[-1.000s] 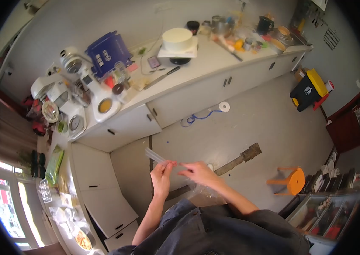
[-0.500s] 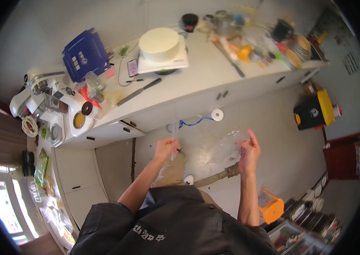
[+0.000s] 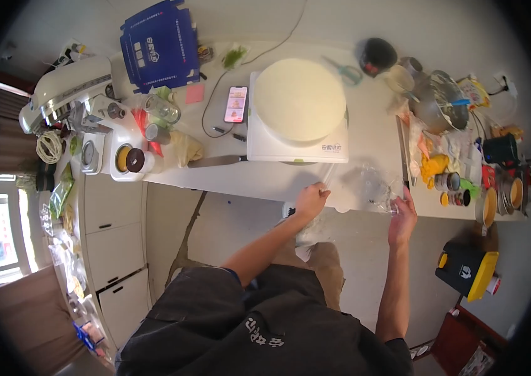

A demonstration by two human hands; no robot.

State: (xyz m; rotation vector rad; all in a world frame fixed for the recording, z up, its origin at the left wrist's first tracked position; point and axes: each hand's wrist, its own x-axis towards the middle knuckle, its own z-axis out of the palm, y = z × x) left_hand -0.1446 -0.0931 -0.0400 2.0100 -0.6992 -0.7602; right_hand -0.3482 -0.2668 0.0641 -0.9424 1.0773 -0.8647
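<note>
The left hand is at the counter's near edge, its fingers curled closed around clear tubes that point far, toward the board. How many tubes there are, I cannot tell. The right hand, farther right, has its thumb and fingers nearly together on a crumpled clear bag, which spreads left over the near edge of the counter; the exact pinch is too blurred to tell.

The round, pale cake sits on the board, far of both hands. Of 2 knives, the left knife lies left of the board, the right knife just beyond the right hand.

A careless reach could push the tubes into the cake's side and dent it. The bag could catch on the right knife's handle and drag it near. Being light, the bag could also slip off the edge if the pinch loosens.
</note>
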